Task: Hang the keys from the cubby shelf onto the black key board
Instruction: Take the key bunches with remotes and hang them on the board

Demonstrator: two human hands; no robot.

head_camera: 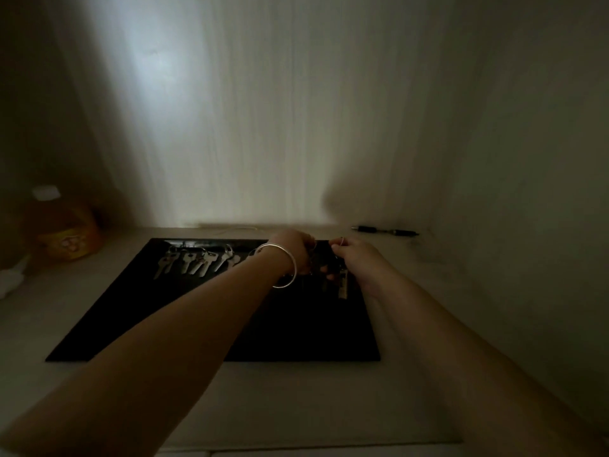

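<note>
- Two bare forearms reach in from the near edge; the left hand (290, 249), a silver bangle (283, 265) on its wrist, and the right hand (354, 258) meet over the far right of the board (164, 318).
- Both hands are curled around a dark key bunch (329, 270) there — the right pinches a thin ring at its fingertips; the left's exact grip is lost in shadow.
- The bunch should be light, hard and rigid, slightly slick metal; the ring is the place to hold it, since the blades swing loose.
- A pale tag or key hangs below it, over the board.
- Silver keys (194, 262) already sit in a row at the board's far edge — flat, toothed, dull-shining.
- The board is matte black, flat on the pale shelf (296, 397).
- Farther out: an orange bottle (62, 232) at left, a dark pen-like tool (385, 231) at right.
</note>
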